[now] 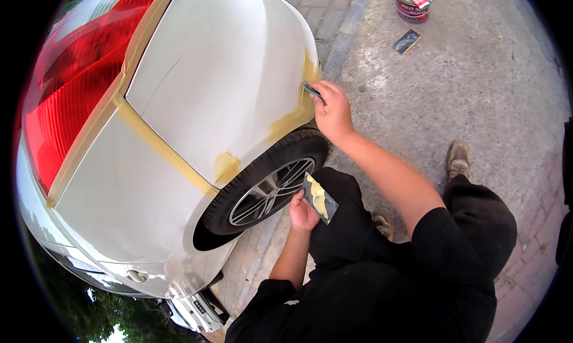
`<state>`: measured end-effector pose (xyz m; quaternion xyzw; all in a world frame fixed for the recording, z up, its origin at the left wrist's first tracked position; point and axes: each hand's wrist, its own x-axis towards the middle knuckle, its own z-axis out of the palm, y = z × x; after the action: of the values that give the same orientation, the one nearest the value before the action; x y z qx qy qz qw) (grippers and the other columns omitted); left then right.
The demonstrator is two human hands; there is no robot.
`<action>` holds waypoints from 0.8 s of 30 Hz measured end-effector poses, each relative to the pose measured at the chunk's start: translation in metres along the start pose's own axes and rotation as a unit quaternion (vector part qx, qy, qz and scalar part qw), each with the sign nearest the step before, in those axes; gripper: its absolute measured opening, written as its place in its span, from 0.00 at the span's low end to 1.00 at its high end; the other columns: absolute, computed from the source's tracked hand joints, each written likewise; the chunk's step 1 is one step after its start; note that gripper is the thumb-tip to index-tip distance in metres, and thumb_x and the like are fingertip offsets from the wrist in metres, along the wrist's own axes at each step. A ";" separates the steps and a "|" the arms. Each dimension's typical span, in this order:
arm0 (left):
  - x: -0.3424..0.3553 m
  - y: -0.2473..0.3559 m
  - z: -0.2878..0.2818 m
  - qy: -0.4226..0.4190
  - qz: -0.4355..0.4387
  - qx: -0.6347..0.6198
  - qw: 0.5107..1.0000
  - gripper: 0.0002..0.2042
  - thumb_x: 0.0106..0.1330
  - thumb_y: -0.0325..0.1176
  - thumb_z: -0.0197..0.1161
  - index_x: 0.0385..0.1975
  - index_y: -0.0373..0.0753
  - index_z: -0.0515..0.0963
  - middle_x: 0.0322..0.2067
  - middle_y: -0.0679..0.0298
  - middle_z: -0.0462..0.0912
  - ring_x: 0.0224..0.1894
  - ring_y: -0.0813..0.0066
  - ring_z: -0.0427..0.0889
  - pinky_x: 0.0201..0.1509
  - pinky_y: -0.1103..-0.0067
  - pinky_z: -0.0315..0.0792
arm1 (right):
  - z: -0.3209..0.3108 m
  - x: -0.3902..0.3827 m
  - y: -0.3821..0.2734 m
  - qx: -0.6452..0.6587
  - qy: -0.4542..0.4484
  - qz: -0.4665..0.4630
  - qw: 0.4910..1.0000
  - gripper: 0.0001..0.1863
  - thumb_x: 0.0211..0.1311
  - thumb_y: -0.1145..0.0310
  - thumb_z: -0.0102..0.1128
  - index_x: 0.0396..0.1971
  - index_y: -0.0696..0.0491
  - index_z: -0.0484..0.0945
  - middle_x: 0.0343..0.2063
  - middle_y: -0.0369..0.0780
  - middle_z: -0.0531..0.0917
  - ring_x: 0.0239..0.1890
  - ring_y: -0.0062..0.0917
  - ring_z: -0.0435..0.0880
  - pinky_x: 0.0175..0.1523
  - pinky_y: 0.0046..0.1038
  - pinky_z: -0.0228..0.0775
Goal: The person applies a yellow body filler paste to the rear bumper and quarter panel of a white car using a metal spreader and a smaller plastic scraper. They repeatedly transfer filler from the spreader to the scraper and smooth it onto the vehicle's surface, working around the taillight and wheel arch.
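My right hand (334, 111) grips a small dark green spreader (311, 91), its edge at yellowish body filler (287, 122) on the white car's curved panel (221, 62) above the wheel arch. Below it, my left hand (303, 214) holds a dark flat mixing plate (326, 208) by its edge, in front of the wheel. Pale yellow filler (316, 195) lies in a thick streak across that plate. A separate patch of filler (227, 167) marks the arch's edge. Yellowish masking tape (164, 145) follows a panel seam and borders the red lamp (77, 98).
The black tyre (230, 214) and spoked wheel (271, 191) are close to my left hand and knee. On the concrete at the upper right stand a dark red can (412, 11) with things on its top and a dark rectangular block (407, 41). Another white vehicle (194, 312) shows at lower left.
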<state>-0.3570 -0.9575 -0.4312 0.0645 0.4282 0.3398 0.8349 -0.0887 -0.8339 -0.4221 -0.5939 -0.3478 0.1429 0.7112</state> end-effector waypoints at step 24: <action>0.015 -0.012 0.015 0.005 -0.002 0.009 1.000 0.20 0.68 0.38 0.49 0.56 0.36 0.73 0.53 0.58 0.80 0.56 0.59 0.77 0.66 0.64 0.65 | -0.015 -0.024 -0.012 0.026 -0.089 -0.010 0.996 0.12 0.59 0.78 0.62 0.44 0.57 0.81 0.41 0.46 0.83 0.45 0.40 0.80 0.51 0.34 0.73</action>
<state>-0.3335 -0.9544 -0.4365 0.0699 0.4353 0.3344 0.8329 -0.0990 -0.8629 -0.4190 -0.5566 -0.4117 0.1973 0.6941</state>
